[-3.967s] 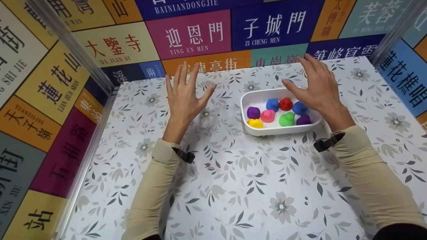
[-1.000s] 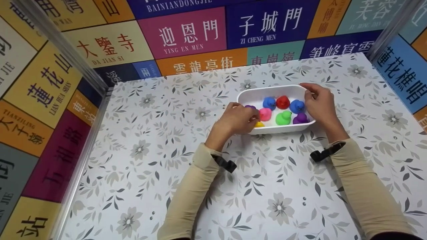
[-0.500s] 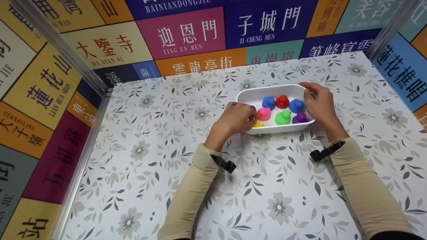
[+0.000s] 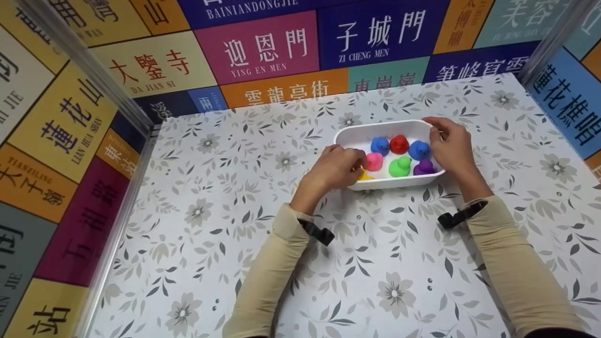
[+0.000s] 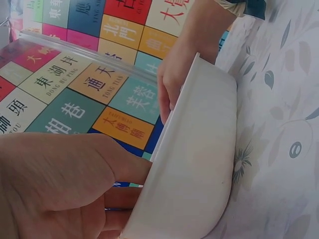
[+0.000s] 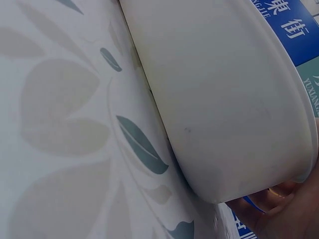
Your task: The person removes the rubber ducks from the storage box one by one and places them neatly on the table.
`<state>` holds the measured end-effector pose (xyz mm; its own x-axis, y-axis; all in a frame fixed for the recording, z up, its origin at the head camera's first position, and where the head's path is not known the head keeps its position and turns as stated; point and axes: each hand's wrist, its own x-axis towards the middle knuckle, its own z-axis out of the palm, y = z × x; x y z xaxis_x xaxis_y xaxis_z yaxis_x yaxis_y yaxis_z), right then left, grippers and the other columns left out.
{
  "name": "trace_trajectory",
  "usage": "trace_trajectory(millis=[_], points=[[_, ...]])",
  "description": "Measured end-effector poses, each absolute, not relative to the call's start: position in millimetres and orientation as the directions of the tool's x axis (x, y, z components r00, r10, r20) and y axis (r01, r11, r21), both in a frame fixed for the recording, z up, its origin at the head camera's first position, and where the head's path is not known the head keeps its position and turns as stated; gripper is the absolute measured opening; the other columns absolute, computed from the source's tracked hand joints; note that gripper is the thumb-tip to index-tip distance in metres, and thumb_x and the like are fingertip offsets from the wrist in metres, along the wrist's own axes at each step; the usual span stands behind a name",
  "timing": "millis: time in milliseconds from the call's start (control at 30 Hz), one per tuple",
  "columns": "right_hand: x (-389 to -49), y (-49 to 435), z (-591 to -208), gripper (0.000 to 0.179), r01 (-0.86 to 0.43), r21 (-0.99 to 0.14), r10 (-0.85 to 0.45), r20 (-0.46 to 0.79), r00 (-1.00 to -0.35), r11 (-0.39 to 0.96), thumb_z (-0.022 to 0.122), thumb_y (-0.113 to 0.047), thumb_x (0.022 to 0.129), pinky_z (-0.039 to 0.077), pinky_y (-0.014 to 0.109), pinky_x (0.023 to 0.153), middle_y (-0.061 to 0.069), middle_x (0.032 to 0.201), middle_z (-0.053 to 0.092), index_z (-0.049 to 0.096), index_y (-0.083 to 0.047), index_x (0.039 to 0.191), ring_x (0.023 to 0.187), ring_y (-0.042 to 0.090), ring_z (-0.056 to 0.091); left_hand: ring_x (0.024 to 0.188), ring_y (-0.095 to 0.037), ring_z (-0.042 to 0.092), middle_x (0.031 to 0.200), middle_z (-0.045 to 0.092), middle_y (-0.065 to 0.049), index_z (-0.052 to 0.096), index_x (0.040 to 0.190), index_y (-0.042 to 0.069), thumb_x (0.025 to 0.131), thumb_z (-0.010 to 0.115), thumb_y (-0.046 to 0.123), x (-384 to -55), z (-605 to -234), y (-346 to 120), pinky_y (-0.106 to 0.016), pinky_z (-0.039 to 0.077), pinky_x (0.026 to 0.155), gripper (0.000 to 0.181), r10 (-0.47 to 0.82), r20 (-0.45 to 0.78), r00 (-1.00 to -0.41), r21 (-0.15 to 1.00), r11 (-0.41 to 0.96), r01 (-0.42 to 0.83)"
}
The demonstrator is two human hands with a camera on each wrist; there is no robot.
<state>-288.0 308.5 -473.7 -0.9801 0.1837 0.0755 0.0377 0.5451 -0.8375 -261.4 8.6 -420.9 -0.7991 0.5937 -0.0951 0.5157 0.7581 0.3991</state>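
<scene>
White tray (image 4: 394, 183): on the flowered table (image 4: 357, 291), between both hands.
Left hand (image 4: 336, 167): fingers bent down into the tray's left end, partly hiding a yellow duck (image 4: 365, 175); I can't tell whether they pinch anything.
Right hand (image 4: 454, 146): grips the tray's right end.
Back row: blue duck (image 4: 380, 146), red duck (image 4: 399, 144), another blue duck (image 4: 419, 150).
Front row: pink duck (image 4: 374, 162) beside the left hand, then green duck (image 4: 400, 166), purple duck (image 4: 424, 168).

White floral tabletop (image 4: 188, 263), multicolored wall panels (image 4: 256, 51) (Chinese characters, Latin lettering), 2 upright corner strips (image 4: 80, 56)
</scene>
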Motion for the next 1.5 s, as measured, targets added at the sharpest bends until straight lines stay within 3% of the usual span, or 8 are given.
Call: trace_trajectory(millis=[233,500,633,933,1167,1500], points=[[-288,309,-474,0.042,0.03,-0.835,0.187,0.087,-0.978,0.549,0.045,-0.022,0.113,0.05,0.042,0.12,0.012,0.154,0.065,0.065,-0.015,0.151,0.137,0.03,0.064,0.104,-0.022,0.061,0.115,0.072,-0.008,0.078,0.127,0.009,0.104,0.067,0.01,-264,-418,7,-0.033,0.053,0.099,0.025,0.616,-0.02,-0.788,0.476,0.699,0.534],[-287,309,-474,0.043,0.047,-0.833,0.201,0.077,-0.977,0.551,0.045,-0.022,0.114,0.047,0.043,0.123,0.009,0.157,0.063,0.065,-0.018,0.151,0.139,0.03,0.063,0.113,-0.022,0.064,0.126,0.067,-0.011,0.076,0.13,0.007,0.106,0.066,0.009,-269,-404,-15,-0.025,0.056,0.1,0.026,0.571,0.127,-0.811,0.578,0.622,0.529],[-286,308,-474,0.043,0.044,-0.835,0.206,0.084,-0.975,0.549,0.045,-0.022,0.114,0.046,0.045,0.124,0.011,0.157,0.063,0.065,-0.016,0.151,0.14,0.03,0.063,0.108,-0.023,0.07,0.126,0.07,-0.012,0.075,0.13,0.006,0.106,0.067,0.012,-272,-399,-29,-0.026,0.06,0.096,0.025,0.537,0.172,-0.826,0.606,0.604,0.518],[-285,308,-474,0.042,0.055,-0.843,0.218,0.075,-0.973,0.536,0.045,-0.022,0.114,0.046,0.044,0.124,0.012,0.154,0.065,0.065,-0.017,0.151,0.141,0.027,0.063,0.104,-0.026,0.069,0.123,0.073,-0.012,0.077,0.124,0.007,0.106,0.067,0.011,-276,-397,-52,-0.028,0.06,0.092,0.021,0.474,0.257,-0.842,0.578,0.623,0.527],[-285,307,-472,0.043,0.063,-0.842,0.22,0.067,-0.973,0.536,0.045,-0.021,0.114,0.048,0.043,0.123,0.012,0.153,0.066,0.064,-0.017,0.152,0.139,0.027,0.063,0.098,-0.027,0.067,0.119,0.073,-0.014,0.08,0.121,0.005,0.104,0.071,0.009,-280,-403,-65,-0.034,0.06,0.088,0.02,0.428,0.24,-0.872,0.559,0.673,0.484],[-286,306,-471,0.042,0.062,-0.844,0.219,0.066,-0.974,0.532,0.046,-0.02,0.114,0.048,0.042,0.123,0.012,0.153,0.066,0.065,-0.017,0.151,0.139,0.027,0.063,0.103,-0.028,0.066,0.116,0.075,-0.016,0.08,0.12,0.003,0.094,0.079,0.001,-288,-418,-77,-0.035,0.059,0.09,0.026,0.396,0.133,-0.909,0.536,0.742,0.402]])
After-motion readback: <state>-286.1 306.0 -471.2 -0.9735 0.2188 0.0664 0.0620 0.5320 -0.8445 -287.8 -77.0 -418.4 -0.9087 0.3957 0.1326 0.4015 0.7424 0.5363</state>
